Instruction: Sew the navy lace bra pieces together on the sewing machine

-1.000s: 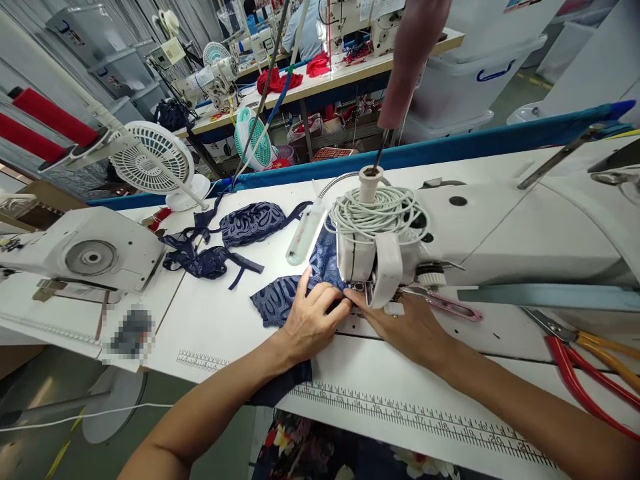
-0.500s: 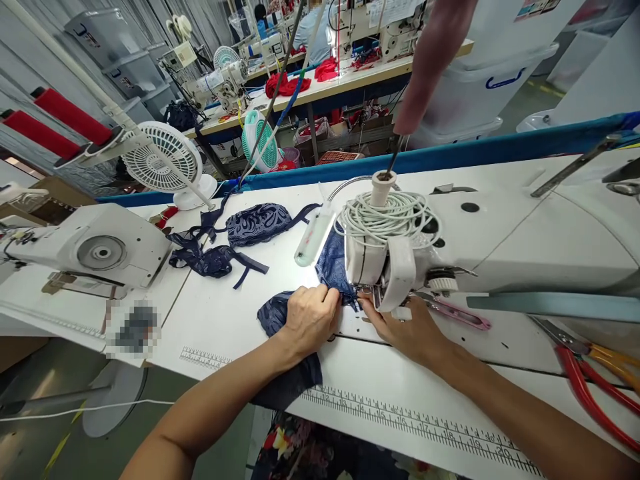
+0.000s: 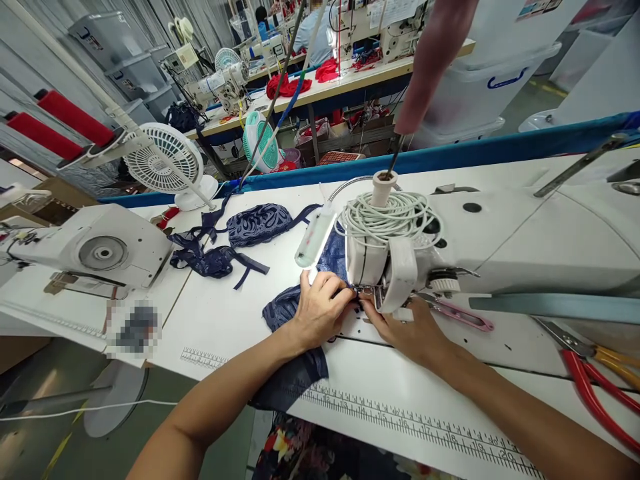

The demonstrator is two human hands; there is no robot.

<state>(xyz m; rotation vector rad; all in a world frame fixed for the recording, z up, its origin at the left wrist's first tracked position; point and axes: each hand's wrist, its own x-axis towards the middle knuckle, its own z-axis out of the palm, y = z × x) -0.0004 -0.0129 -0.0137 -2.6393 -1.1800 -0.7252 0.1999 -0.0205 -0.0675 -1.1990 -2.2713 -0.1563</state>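
A navy lace garment piece lies under the sewing machine, part of it behind the needle area and part hanging over the table's front edge. My left hand is on it just left of the presser foot, thumb and forefinger pinching the cloth and the other fingers loosely stretched. On the foot's other side, my right hand has its fingertips closed at the cloth's edge; the machine head hides some of its fingers. Close behind the right hand lies a pair of pink thread snips.
More navy lace pieces lie at the back left, near a pale green translucent tool. Red-handled scissors rest at the right. A second sewing machine and a white fan stand left. A printed ruler runs along the front edge.
My left hand has shifted slightly right and its fingers have opened out from a tighter fist. The lace under it has moved a little toward the needle. My right hand stays nearly still.
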